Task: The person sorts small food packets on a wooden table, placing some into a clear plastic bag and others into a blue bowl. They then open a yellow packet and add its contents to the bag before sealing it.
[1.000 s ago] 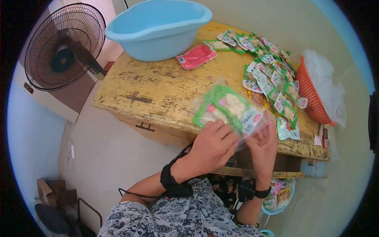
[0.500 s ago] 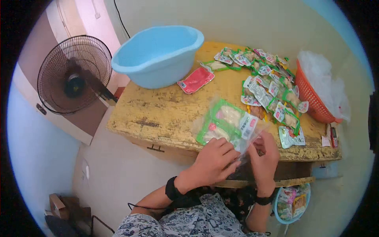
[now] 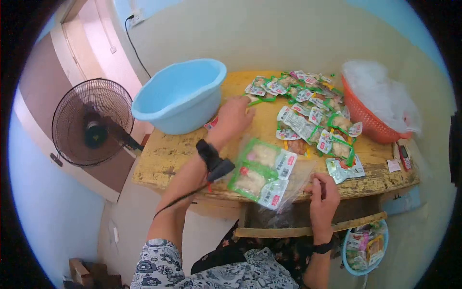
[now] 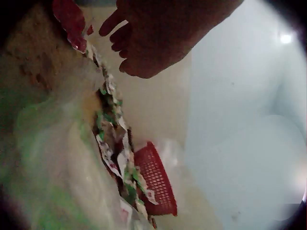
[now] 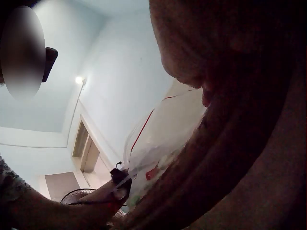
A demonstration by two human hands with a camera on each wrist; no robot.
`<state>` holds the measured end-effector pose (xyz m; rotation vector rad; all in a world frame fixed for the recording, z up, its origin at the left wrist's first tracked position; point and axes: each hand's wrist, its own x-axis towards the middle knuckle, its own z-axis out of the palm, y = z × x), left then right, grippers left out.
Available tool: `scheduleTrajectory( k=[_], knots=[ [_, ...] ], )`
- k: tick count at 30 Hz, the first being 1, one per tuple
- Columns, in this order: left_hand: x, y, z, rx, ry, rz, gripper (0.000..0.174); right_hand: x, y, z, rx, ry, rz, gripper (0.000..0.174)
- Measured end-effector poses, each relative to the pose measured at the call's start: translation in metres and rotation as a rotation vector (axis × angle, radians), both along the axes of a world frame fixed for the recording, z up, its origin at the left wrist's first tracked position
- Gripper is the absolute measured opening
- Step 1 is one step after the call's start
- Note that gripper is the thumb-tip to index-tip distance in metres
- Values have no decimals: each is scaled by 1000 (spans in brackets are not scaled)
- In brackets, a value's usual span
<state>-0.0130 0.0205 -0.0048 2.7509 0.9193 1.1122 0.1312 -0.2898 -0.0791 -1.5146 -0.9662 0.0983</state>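
In the head view, my left hand reaches over the table, above the red packet, with its fingers extended near the green-edged packets; whether it touches anything is unclear. My right hand pinches the edge of a clear plastic bag at the table's front. Inside that bag lie two green-edged packets with white labels. The left wrist view shows my left hand raised off the surface, fingers apart. Up close in the right wrist view, my right hand holds the bag.
A blue basin stands at the back left and a red basket of clear bags at the right. Many packets lie between them. Below are an open drawer and a bucket of packets; a fan stands left.
My left hand has let go of the bag and moved up and left to the red packet. The right hand keeps its hold. The head view has tilted upward.
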Motion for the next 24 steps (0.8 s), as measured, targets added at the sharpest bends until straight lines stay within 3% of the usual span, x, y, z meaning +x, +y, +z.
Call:
scheduleTrajectory(
  k=[3, 7, 11, 16, 19, 22, 24],
  knots=[
    [22, 58, -16, -77, 128, 125, 30, -2, -2, 4, 37, 11, 29, 15],
    [36, 89, -14, -161, 337, 263, 24, 0, -2, 2, 7, -58, 23, 16],
    [38, 117, -31, -218, 349, 274, 49, 2, 1, 0, 30, -114, 18, 15],
    [40, 119, -15, -407, 352, 237, 78, 0, 0, 4, 13, -94, 33, 15],
    [43, 117, -21, -389, 164, 288, 76, -3, -1, 9, 10, -69, 32, 15],
    [38, 101, -3, -713, -8, 168, 63, 2, -1, 6, 12, -215, 5, 15],
    [28, 83, 8, -817, -196, 8, 50, 0, -1, 8, 1, -134, 26, 15]
  ],
)
